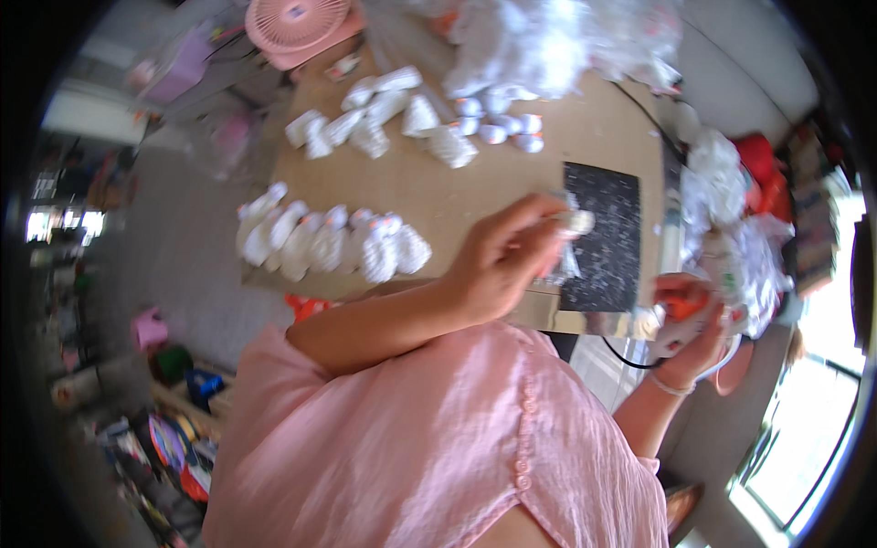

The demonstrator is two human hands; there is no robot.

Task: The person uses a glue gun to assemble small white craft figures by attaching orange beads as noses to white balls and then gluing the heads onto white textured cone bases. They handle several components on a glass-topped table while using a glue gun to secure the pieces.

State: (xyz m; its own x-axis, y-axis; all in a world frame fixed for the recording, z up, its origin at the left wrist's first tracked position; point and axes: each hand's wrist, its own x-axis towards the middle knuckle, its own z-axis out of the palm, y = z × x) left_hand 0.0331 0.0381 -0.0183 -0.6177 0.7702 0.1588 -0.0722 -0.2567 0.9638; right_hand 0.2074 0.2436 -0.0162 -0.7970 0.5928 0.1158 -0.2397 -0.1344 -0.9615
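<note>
My left hand (510,257) reaches across the table's front and pinches a small whitish piece (579,222) between thumb and fingers, over the left edge of a black mat (603,240) flecked with white bits. A crumpled clear plastic bag (567,264) lies partly behind that hand. At the table's right front corner, my right hand (695,342) grips a white and orange tool (685,308), which may be a glue gun; it is blurred. To the left stands a row of white crocheted figures (332,243) with round heads.
White crocheted pieces (384,113) and small white balls with orange spots (497,125) lie farther back on the wooden table (479,171). Plastic bags (527,48) are heaped behind them. A pink fan (298,24) stands back left. More bags (747,253) crowd the right side.
</note>
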